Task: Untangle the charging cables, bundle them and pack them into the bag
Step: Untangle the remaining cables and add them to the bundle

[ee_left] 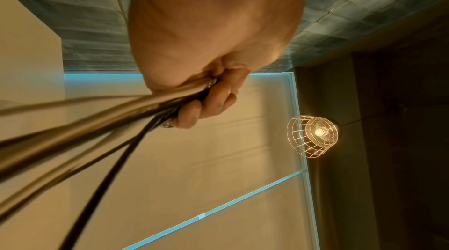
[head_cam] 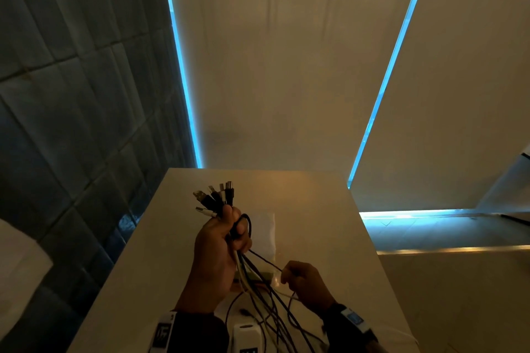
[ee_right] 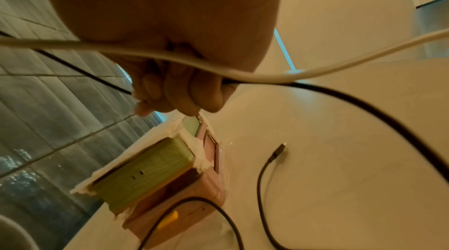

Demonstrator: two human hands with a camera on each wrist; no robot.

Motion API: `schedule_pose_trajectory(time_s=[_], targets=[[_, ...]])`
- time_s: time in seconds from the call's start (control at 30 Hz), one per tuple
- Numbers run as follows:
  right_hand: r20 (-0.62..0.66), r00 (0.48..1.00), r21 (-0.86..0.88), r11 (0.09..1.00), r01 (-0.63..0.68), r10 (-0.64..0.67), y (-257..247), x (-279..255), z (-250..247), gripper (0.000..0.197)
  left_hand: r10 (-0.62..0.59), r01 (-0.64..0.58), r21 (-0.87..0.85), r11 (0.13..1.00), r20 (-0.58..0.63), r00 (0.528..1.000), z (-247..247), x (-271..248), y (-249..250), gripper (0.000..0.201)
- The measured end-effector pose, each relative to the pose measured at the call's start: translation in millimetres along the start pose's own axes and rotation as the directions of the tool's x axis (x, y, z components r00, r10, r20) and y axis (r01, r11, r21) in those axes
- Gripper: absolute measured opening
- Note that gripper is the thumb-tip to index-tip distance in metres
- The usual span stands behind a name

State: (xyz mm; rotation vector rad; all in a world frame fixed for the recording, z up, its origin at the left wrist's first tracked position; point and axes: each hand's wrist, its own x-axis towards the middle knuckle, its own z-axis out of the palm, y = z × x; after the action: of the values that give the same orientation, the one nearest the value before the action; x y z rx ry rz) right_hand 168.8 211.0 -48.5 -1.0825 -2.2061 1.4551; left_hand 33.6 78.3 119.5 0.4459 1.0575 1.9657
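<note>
Head view, lower centre: left hand [head_cam: 219, 241] fists the cables [head_cam: 266, 292] just under their plugs [head_cam: 215, 196], tails drooping limp onto the table [head_cam: 329, 209]; right hand [head_cam: 305, 281] pinches one thin black strand. Light, floppy, snag-prone, so best held near plugs. Table edges lie close either side, open room toward frame top

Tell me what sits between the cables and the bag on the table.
Nothing visible does. The left hand grips the cables above the table, and the clear bag lies flat just behind them. The right hand pinches one strand.
</note>
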Motion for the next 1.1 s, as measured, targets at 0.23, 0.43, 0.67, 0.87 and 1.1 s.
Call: schedule_pose_trajectory(time_s=[0.23, 0.43, 0.67, 0.87, 1.1], targets=[[-0.197, 0.964, 0.288, 0.929, 0.232, -0.179, -93, -13, -24, 0.018, -0.057, 0.064, 0.053, 0.997, -0.122, 0.991, -3, 5, -7, 0.031], [-0.046, 0.901, 0.386, 0.824, 0.415, -0.432, -150, -46, -26, 0.015, -0.055, 0.062, 0.052, 0.997, -0.126, 0.990, 1, 4, -9, 0.033], [0.127, 0.942, 0.353, 0.902, 0.250, -0.311, -118, -40, -21, 0.019, -0.004, -0.007, -0.160, 0.987, -0.069, 0.998, 2, 1, 1, 0.030], [0.114, 0.961, 0.278, 0.937, 0.213, -0.252, -82, -27, -11, 0.019, 0.016, -0.018, -0.079, 0.997, -0.022, 1.000, 0, 1, -3, 0.031], [0.073, 0.975, 0.254, 0.950, 0.184, -0.208, -48, -15, -4, 0.020, 0.009, -0.009, -0.027, 1.000, 0.003, 1.000, 3, -1, -4, 0.033]])
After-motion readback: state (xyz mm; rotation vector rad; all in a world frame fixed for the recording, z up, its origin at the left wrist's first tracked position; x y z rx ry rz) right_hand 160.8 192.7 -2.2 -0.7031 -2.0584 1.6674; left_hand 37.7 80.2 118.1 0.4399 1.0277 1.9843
